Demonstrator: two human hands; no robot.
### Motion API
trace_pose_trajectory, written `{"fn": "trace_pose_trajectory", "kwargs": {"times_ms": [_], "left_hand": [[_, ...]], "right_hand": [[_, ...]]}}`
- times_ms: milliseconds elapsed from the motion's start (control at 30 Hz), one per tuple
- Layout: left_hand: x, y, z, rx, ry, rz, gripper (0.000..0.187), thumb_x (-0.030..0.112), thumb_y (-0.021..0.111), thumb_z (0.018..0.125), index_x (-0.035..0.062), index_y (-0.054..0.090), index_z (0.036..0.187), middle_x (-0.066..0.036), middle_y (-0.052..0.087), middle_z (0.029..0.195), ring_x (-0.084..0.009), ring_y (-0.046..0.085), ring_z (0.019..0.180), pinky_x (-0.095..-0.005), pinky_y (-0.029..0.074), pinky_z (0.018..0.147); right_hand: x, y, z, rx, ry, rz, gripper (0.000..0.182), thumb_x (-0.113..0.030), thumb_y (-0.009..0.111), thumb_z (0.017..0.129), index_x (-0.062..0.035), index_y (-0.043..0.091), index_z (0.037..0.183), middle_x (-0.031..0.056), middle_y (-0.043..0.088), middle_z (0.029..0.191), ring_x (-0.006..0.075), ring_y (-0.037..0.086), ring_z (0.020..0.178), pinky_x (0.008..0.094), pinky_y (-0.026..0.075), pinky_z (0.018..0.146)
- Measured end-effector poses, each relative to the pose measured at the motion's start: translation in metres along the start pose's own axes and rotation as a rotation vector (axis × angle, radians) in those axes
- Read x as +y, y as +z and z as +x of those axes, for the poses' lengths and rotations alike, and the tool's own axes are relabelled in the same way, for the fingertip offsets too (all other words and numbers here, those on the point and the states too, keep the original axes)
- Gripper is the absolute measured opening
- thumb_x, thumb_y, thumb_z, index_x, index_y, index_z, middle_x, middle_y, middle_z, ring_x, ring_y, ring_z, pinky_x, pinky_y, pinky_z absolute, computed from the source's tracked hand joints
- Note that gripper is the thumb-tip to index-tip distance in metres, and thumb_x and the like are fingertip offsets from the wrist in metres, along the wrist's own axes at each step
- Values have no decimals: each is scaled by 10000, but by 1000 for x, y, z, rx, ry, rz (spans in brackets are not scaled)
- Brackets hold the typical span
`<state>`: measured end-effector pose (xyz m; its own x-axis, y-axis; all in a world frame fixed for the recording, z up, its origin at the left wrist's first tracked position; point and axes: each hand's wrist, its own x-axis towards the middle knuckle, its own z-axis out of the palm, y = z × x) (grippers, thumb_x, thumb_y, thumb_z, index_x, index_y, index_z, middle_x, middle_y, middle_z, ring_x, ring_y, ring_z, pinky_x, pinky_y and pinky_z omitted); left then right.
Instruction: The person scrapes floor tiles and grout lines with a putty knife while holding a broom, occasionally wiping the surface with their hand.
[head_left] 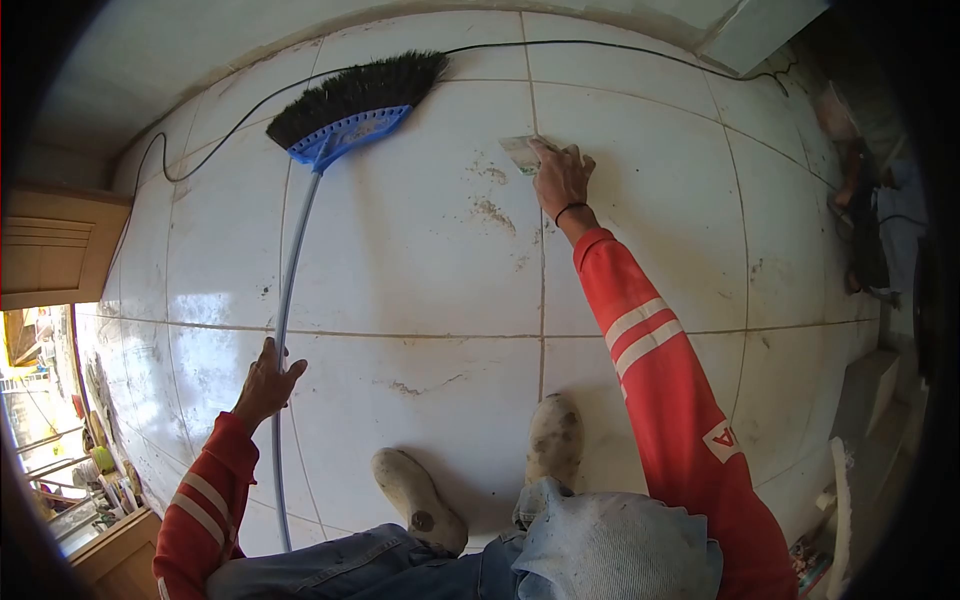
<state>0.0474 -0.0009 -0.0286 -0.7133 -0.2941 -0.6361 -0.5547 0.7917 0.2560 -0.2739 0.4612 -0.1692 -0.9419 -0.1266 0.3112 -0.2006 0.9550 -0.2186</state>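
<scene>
My left hand (268,382) is on the grey handle of a broom (350,130), its fingers and thumb to either side of the shaft. The broom has a blue head and dark bristles, which fan out on the floor at the upper left. My right hand (564,183), at the end of an outstretched arm, grips a flat scraper (520,155) with a dirty blade against the white tiles. Its handle is hidden in my fingers. Crumbs of brownish debris (492,212) lie on the tile just below and left of the blade.
A thin black cable (600,43) runs along the wall and curls down at the left. A wooden cabinet door (60,247) stands at the left, above a bright opening with clutter. My dusty boots (555,440) are on the tiles. Dark items (865,215) line the right side.
</scene>
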Motion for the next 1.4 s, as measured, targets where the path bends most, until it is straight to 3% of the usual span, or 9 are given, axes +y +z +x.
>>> {"fn": "trace_pose_trajectory", "kwargs": {"times_ms": [133,333,500,667,833,967,1233,1367,1400], "left_hand": [[-19,2,5,139,117,51,661,405,697,1021,-107,436,1346,-315,700,875,-377,709,586,-481,601,628],[13,-16,-25,-20,-95,-8,767,422,694,1019,-140,379,1435,-354,711,1011,-480,750,892,-553,584,838],[-48,4,-13,142,81,126,638,405,703,1021,-109,454,1304,-369,702,1043,-522,724,1011,-585,551,947],[-6,-16,-38,85,14,35,507,364,718,1019,-16,473,1250,-272,697,883,-398,684,567,-456,588,518],[-34,-10,-28,316,159,-58,342,312,705,1015,3,563,1050,-186,629,720,-305,578,506,-464,479,539],[-3,-26,-40,413,-21,-95,337,292,667,1020,3,586,866,-163,581,645,-299,575,571,-487,448,590],[42,-74,-18,553,154,-25,350,316,632,1035,21,587,852,-92,513,560,-189,463,496,-439,370,520],[76,-90,-28,556,152,-29,339,296,624,1056,35,559,850,-52,470,564,-153,417,493,-417,327,495],[78,-87,-34,545,184,-35,337,288,620,1061,36,546,850,-41,450,568,-145,405,495,-408,321,492]], "right_hand": [[2,-3,42,-172,88,31,551,-78,638,923,-246,678,1446,3,741,1347,300,627,1213,662,375,1093],[-6,-18,-13,-92,17,30,457,-78,627,944,-199,703,1378,-20,717,1391,288,605,1272,703,320,1137],[-3,-6,-44,32,-10,-5,457,-70,620,938,-168,705,1376,-48,703,1428,269,590,1254,677,325,1132],[-23,-17,32,-115,143,-42,356,-132,576,980,-163,713,1308,28,724,1326,327,583,1266,706,338,1105],[-32,13,-61,62,-51,-40,434,-162,567,990,-74,616,1412,136,581,1511,389,474,1437,757,277,1151],[-44,-38,-183,-120,-228,-23,436,-180,564,999,52,639,1361,222,562,1534,399,463,1465,765,254,1184],[84,-82,-86,-152,239,-119,259,-150,610,985,13,741,1137,151,625,1454,330,556,1333,704,347,1142],[100,-45,-107,233,-132,-93,361,-166,618,970,1,678,1285,185,631,1408,326,577,1313,595,411,1142],[94,-39,-120,28,-211,171,427,-162,591,980,5,608,1373,203,622,1420,336,566,1351,537,439,1127]]}}
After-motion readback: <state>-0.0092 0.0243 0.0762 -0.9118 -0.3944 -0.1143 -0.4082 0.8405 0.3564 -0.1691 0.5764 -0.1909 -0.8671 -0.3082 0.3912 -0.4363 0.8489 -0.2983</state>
